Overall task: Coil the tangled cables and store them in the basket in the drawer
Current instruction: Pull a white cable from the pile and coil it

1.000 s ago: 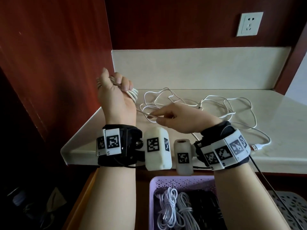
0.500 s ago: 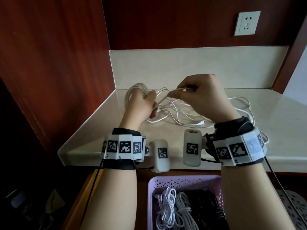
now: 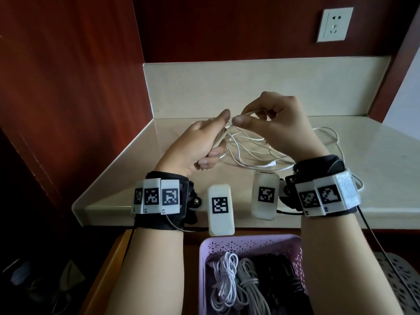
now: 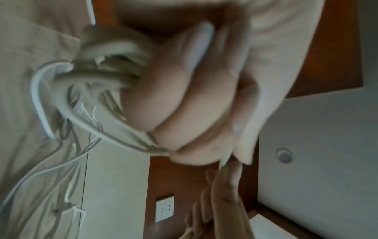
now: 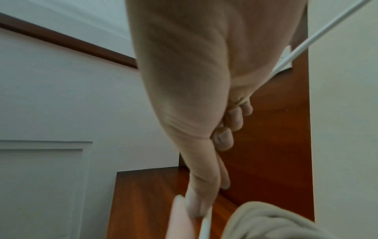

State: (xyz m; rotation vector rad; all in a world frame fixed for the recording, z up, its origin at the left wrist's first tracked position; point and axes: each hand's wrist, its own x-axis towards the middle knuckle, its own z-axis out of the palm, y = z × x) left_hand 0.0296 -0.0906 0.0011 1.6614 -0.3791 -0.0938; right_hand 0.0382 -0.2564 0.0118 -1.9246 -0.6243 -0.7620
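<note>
White cable (image 3: pixel 254 153) gripped in raised left hand (image 3: pixel 195 144), pinched by right hand (image 3: pixel 279 123).

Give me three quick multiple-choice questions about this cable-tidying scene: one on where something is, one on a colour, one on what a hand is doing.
1. Where does the loose white cable lie?
A. On the pale countertop
B. In the basket
C. On the floor

2. What colour is the basket in the drawer?
A. Green
B. Purple
C. Orange

3. What is the left hand doing?
A. Resting flat on the counter
B. Reaching into the basket
C. Holding a coiled bundle of cable

Answers:
1. A, the head view shows its loops spread over the countertop behind the hands.
2. B, its patterned rim is lilac purple.
3. C, the left wrist view shows fingers curled round several loops, while the right hand pinches the strand next to it.
</note>
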